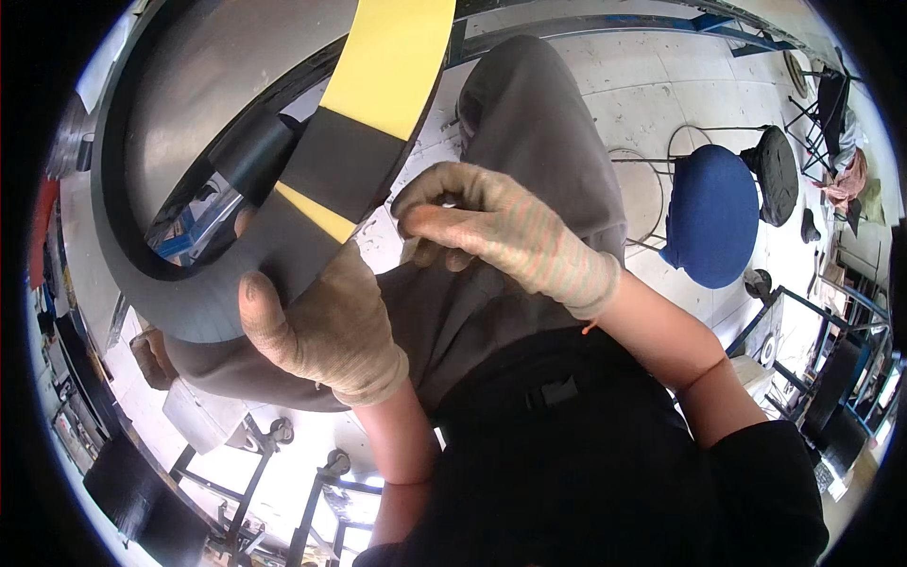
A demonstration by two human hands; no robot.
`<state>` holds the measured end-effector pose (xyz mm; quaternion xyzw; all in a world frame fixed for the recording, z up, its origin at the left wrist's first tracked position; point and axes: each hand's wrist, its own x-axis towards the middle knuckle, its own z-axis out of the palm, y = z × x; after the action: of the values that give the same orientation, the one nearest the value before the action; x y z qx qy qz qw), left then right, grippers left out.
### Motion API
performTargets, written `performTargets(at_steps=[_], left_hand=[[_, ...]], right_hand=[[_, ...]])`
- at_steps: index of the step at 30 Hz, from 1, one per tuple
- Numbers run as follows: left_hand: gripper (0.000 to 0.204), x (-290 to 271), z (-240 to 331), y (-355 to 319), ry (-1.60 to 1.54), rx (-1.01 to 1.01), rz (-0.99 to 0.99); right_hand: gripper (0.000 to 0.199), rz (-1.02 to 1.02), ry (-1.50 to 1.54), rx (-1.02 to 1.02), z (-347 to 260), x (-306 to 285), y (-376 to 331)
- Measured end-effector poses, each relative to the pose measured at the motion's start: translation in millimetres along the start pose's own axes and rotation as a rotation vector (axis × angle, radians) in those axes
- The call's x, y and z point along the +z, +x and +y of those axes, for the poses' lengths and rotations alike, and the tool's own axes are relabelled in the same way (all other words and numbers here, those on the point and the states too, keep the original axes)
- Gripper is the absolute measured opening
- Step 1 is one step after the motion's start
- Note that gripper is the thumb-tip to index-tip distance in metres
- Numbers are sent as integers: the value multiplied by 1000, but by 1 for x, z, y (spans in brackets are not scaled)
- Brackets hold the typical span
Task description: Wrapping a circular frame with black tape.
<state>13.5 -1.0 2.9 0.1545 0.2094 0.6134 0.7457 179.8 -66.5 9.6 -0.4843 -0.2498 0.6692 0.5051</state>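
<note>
A large curved black piece (203, 293), like part of a ring, lies across the left of the view. Its upper arm carries a wide yellow section (392, 61), and a thin yellow wedge (319, 215) shows lower down between black parts. My gloved left hand (335, 326) holds its near edge, thumb on top, the other fingers mostly hidden beneath. Just right of that edge is my gloved right hand (510, 227), its fingers curled and thumb bent in a pinch. Whatever those fingertips hold, if anything, is too small to make out.
Under the curved piece lies a smooth metal surface (227, 71). My knee (534, 104) rises close to the right hand. Further right stand a blue-covered stool (713, 217) and a black stool (778, 175). Metal frames with caster wheels (281, 430) are at the lower left.
</note>
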Motion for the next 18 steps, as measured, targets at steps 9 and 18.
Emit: performTargets(at_steps=[9,18], left_hand=[[64,7,-3,-5,46,-11,108],[63,5,-3,-4,136,23,58]], right_hand=[[31,-124,-168,-66,-22,24,-5],[45,-182,-166,76,-119,7,-24]])
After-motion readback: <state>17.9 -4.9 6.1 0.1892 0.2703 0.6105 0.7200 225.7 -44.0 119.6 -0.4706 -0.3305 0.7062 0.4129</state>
